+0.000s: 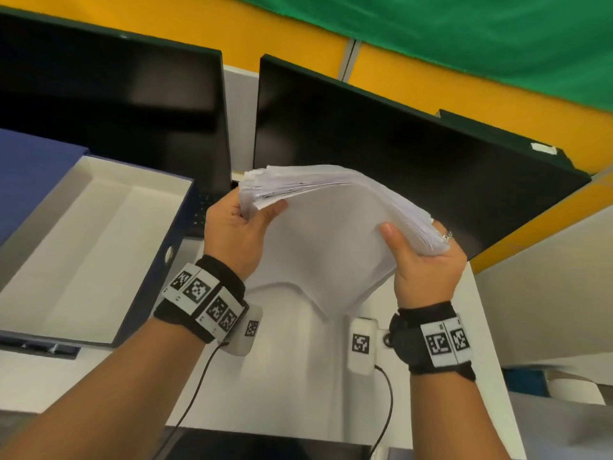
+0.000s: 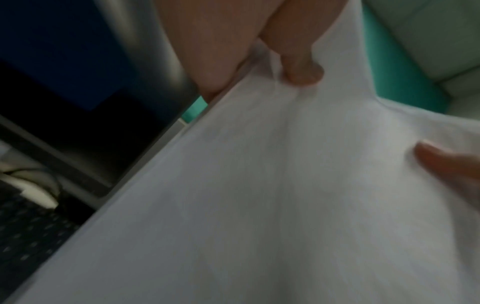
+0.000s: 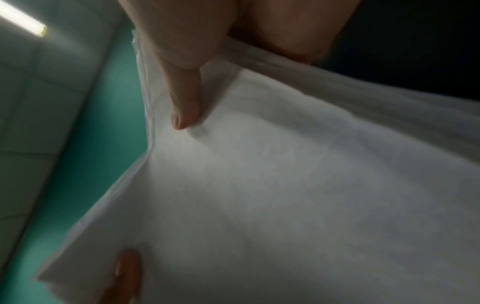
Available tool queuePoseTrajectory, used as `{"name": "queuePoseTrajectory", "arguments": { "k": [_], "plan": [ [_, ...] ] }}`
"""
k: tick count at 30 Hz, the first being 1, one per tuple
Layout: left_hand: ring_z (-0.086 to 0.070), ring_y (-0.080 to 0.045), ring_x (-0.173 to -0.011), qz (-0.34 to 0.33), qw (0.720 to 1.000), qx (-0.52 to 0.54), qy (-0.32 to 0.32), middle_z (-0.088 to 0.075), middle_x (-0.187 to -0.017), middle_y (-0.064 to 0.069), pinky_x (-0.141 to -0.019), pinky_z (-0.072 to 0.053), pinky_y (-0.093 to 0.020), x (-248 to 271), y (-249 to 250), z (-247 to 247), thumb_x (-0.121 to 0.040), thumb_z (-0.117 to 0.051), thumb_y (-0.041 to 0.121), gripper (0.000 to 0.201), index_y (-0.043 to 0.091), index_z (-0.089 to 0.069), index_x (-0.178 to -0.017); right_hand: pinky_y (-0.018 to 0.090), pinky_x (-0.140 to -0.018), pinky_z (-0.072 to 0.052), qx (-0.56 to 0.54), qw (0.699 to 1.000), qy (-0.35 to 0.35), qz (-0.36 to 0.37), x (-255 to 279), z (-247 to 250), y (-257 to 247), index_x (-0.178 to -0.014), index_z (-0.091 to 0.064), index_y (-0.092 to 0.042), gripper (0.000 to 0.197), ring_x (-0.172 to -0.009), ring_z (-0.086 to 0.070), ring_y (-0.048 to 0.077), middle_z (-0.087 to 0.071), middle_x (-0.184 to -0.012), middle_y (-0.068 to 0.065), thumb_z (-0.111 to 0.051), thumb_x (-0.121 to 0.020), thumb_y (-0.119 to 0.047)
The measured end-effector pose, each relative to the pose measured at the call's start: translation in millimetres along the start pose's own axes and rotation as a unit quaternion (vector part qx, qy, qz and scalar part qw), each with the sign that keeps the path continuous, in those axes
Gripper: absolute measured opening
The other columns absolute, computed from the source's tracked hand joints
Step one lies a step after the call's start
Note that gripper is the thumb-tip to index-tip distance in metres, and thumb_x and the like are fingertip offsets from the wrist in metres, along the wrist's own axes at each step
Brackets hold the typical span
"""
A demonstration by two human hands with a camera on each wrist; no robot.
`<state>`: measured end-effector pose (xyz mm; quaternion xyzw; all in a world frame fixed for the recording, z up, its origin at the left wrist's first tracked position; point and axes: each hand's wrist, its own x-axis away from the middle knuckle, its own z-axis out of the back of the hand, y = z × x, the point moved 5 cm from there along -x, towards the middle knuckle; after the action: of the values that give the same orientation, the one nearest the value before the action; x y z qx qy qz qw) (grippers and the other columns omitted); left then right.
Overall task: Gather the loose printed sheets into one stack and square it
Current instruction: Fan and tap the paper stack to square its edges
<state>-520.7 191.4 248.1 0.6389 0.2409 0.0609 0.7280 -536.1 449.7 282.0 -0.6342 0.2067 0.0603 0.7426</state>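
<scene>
**Both hands hold the stack above the desk**

The stack (image 1: 331, 227) of white sheets is lifted off the desk (image 1: 292, 393), held in the air in front of two dark monitors. It bows upward in the middle and its lower part hangs down toward the desk's near edge. The top edges of the sheets are fanned and uneven, not yet flush.

The left hand (image 1: 237, 234) grips the stack's left side: the thumb (image 2: 301, 70) lies on the near face and the fingers curl round behind. The right hand (image 1: 428, 263) grips the right side the same way, thumb (image 3: 185, 111) pressed on the near face, fingers wrapped behind the edge; a ring (image 1: 447, 235) shows on one finger. In both wrist views the sheet fills most of the picture, with the other hand's thumb tip showing at the margin.

At the desk's left side lies an open blue binder (image 1: 93, 247), its pale inside facing up. The left monitor (image 1: 109, 104) and the right monitor (image 1: 381, 154) stand along the far edge, screens dark. A keyboard (image 1: 202, 214) shows between the binder and the left hand. Behind the monitors runs a yellow partition (image 1: 414, 74) with green cloth (image 1: 464, 34) above it.
</scene>
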Motion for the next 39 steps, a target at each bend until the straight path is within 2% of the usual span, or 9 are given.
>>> {"name": "queuePoseTrajectory", "arguments": {
  "k": [5, 10, 13, 16, 21, 25, 31, 35, 39],
  "plan": [
    [-0.058, -0.004, -0.120, 0.088, 0.989, -0.074, -0.093, -0.063, -0.128, 0.008, -0.106, -0.047, -0.038, 14.9, -51.4, -13.6, -0.096, -0.058, 0.032, 0.042, 0.018, -0.053, -0.136, 0.008, -0.067, -0.052, -0.014, 0.990, -0.019, -0.138, 34.0, -9.3, 40.5, -0.096, -0.063, -0.036, 0.040, -0.084, -0.067, -0.009, -0.070, -0.087, -0.026, -0.083, -0.073, -0.010],
    [-0.052, 0.017, -0.110, 0.069, 0.996, -0.038, -0.053, -0.059, -0.125, 0.014, -0.095, -0.043, -0.007, 8.5, -37.1, -16.5, -0.101, -0.052, 0.026, 0.028, 0.027, -0.050, -0.128, 0.017, -0.067, -0.057, -0.045, 0.984, 0.024, -0.169, 31.0, -4.8, 43.5, -0.093, -0.070, -0.028, 0.028, -0.083, -0.072, 0.001, -0.074, -0.083, -0.021, -0.082, -0.075, -0.011],
    [-0.058, 0.010, -0.106, 0.094, 0.993, -0.007, -0.071, -0.058, -0.117, 0.018, -0.087, -0.050, -0.013, 17.6, -39.1, -22.6, -0.102, -0.047, 0.028, 0.023, 0.037, -0.042, -0.122, 0.023, -0.072, -0.060, -0.033, 0.983, 0.042, -0.174, 38.1, -1.8, 43.8, -0.093, -0.070, -0.028, 0.030, -0.086, -0.072, 0.006, -0.075, -0.088, -0.013, -0.084, -0.073, -0.011],
    [-0.058, -0.006, -0.114, 0.104, 0.991, 0.015, -0.086, -0.056, -0.123, 0.009, -0.085, -0.052, -0.021, 22.3, -37.6, -24.3, -0.095, -0.053, 0.043, 0.054, 0.022, -0.031, -0.139, 0.016, -0.066, -0.058, -0.029, 0.983, 0.061, -0.173, 42.0, 1.0, 42.1, -0.096, -0.065, -0.032, 0.034, -0.084, -0.070, 0.001, -0.071, -0.093, -0.013, -0.083, -0.073, -0.014],
    [-0.057, -0.007, -0.104, 0.006, 0.999, 0.037, 0.020, -0.053, -0.123, -0.005, -0.088, -0.049, -0.015, 7.6, 4.3, -24.8, -0.090, -0.062, 0.039, 0.061, 0.018, -0.034, -0.140, 0.010, -0.064, -0.053, -0.025, 0.991, 0.086, -0.102, 28.2, 1.0, 22.1, -0.097, -0.059, -0.035, 0.030, -0.082, -0.066, -0.007, -0.065, -0.095, -0.014, -0.076, -0.081, -0.017],
    [-0.062, -0.011, -0.098, 0.024, 0.996, 0.053, 0.074, -0.060, -0.114, -0.007, -0.079, -0.049, -0.010, -2.4, 14.6, -27.0, -0.091, -0.067, 0.025, 0.052, 0.015, -0.043, -0.136, 0.017, -0.071, -0.057, -0.006, 0.990, 0.110, -0.087, 27.0, -0.3, 17.5, -0.094, -0.062, -0.037, 0.018, -0.084, -0.065, -0.004, -0.065, -0.092, -0.017, -0.071, -0.086, -0.023],
    [-0.064, -0.011, -0.099, 0.055, 0.990, 0.052, 0.120, -0.064, -0.114, -0.002, -0.075, -0.050, -0.007, -9.4, 11.9, -24.6, -0.090, -0.067, 0.019, 0.043, 0.019, -0.050, -0.130, 0.001, -0.069, -0.045, 0.009, 0.991, 0.122, -0.060, 22.8, -4.1, 6.9, -0.097, -0.065, -0.022, 0.011, -0.085, -0.059, -0.014, -0.062, -0.091, -0.018, -0.066, -0.089, -0.014],
    [-0.063, -0.008, -0.099, 0.063, 0.989, 0.067, 0.116, -0.065, -0.115, -0.002, -0.073, -0.049, -0.007, -11.3, 9.8, -24.2, -0.095, -0.051, 0.007, 0.036, 0.018, -0.051, -0.129, 0.019, -0.084, -0.052, 0.021, 0.987, 0.138, -0.076, 24.1, -4.0, 9.5, -0.093, -0.065, -0.033, 0.016, -0.093, -0.061, -0.002, -0.064, -0.090, -0.023, -0.062, -0.092, -0.018],
    [-0.058, 0.013, -0.091, 0.056, 0.989, 0.065, 0.121, -0.061, -0.105, 0.010, -0.074, -0.045, -0.004, -14.4, 8.5, -21.0, -0.100, -0.045, 0.012, 0.031, 0.015, -0.054, -0.129, 0.032, -0.088, -0.054, 0.029, 0.987, 0.140, -0.075, 22.1, -4.2, 8.0, -0.093, -0.065, -0.032, 0.020, -0.091, -0.063, 0.001, -0.067, -0.084, -0.029, -0.058, -0.094, -0.014]
  ]
}}
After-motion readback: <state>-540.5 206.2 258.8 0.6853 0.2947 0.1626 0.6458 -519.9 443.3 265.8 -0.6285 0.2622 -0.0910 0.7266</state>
